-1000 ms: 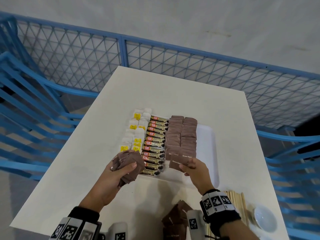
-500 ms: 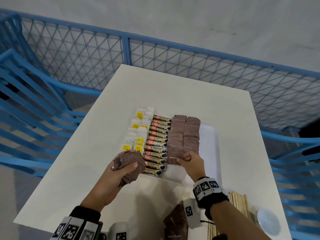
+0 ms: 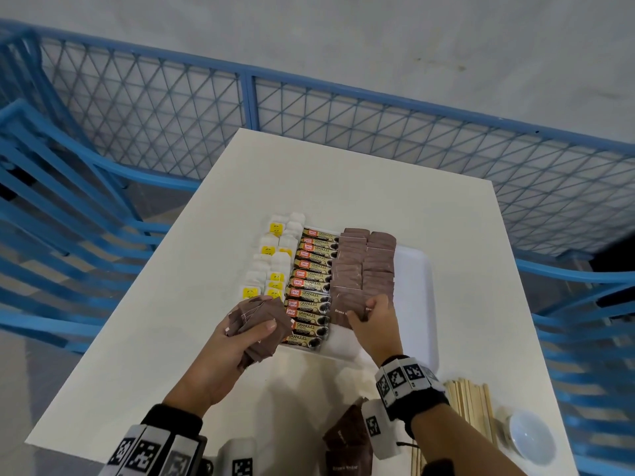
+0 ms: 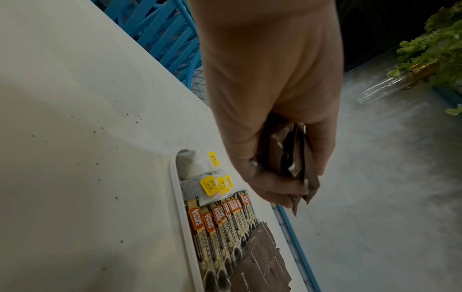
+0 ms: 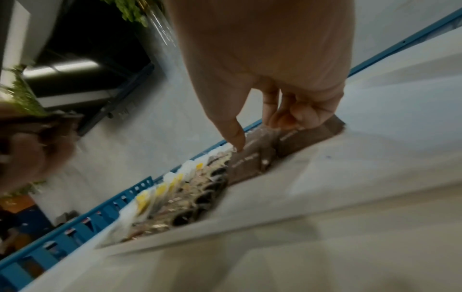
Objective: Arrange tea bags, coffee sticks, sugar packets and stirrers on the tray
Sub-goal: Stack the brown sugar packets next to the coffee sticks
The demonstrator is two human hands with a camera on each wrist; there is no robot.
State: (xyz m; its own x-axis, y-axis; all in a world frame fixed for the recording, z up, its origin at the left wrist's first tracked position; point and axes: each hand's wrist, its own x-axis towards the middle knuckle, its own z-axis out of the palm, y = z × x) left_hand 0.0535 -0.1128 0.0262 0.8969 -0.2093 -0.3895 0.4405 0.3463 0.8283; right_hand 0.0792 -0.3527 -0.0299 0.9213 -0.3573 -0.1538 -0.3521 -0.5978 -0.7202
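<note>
My left hand clenches a loose bundle of brown sugar packets over the white tray's near-left corner | my right hand: thumb and curled fingers on the nearest packets of the tray's sugar rows; pinching or just pressing, I cannot tell.

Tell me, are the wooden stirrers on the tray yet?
Not yet. The stirrers lie in a bundle on the table, near the bowl, outside the tray.

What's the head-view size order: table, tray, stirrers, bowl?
1. table
2. tray
3-4. stirrers and bowl: they look alike and the stirrers are partly hidden, so unranked.
</note>
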